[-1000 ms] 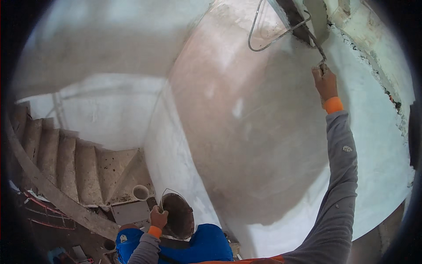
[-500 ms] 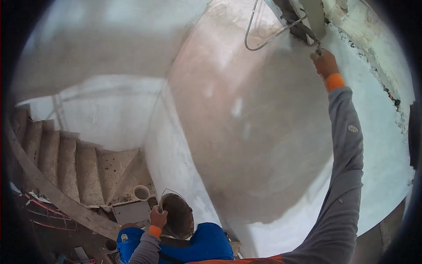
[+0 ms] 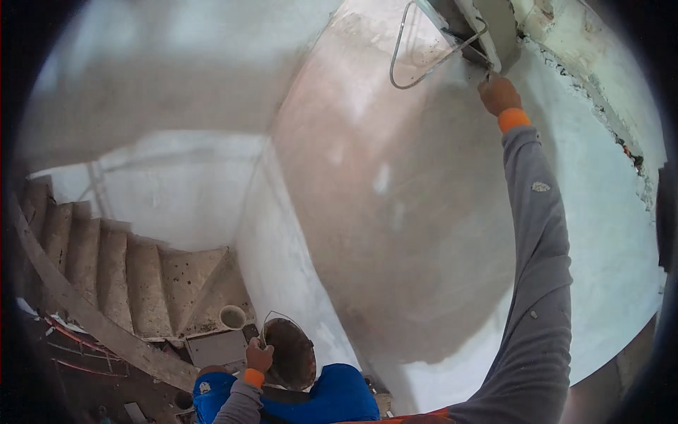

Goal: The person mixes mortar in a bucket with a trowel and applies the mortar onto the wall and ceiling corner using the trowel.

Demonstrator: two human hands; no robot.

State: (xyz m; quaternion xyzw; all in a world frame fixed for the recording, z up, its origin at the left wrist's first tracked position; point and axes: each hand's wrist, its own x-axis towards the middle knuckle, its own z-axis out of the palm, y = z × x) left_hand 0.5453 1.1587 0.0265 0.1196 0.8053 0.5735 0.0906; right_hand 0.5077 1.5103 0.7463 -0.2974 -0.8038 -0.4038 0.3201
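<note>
My right hand [image 3: 499,95] is raised far ahead, closed on the handle of a trowel [image 3: 478,56]. Its dark blade lies close against the recess at the top of the wall, and part of it is hard to make out. Low on the left, my left hand [image 3: 259,355] is closed on the near-left rim of a dark, mortar-stained bucket [image 3: 291,355]. The bucket is tilted beside my blue-clad leg, and its wire handle stands up. Fresh grey plaster [image 3: 424,212] covers much of the curved wall before me.
A bent metal rod [image 3: 402,85] juts from the recess. Narrow winding steps [image 3: 145,283] descend on the left, bordered by a curved edge [image 3: 99,328]. A small round pot [image 3: 232,317] sits on a step by the bucket. Rough broken masonry [image 3: 600,99] runs along the upper right.
My right hand has moved left with the trowel along the recess. The left hand keeps its grip on the bucket. The whole view has shifted slightly.
</note>
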